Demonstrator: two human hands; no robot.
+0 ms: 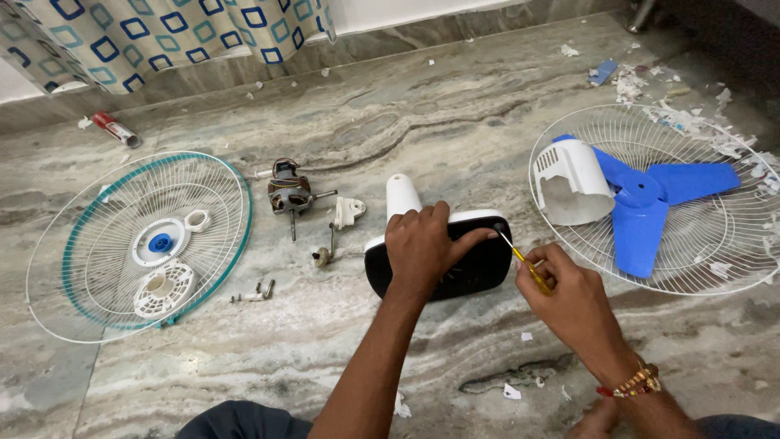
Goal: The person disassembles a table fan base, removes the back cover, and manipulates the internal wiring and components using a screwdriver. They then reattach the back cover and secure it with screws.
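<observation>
Fan base (455,264) | left hand (421,244) pressing | marble floor (455,122) | paper scraps (650,85)

L hand (420,246) flat, palm down, R hand (569,294) pinch grip
</observation>
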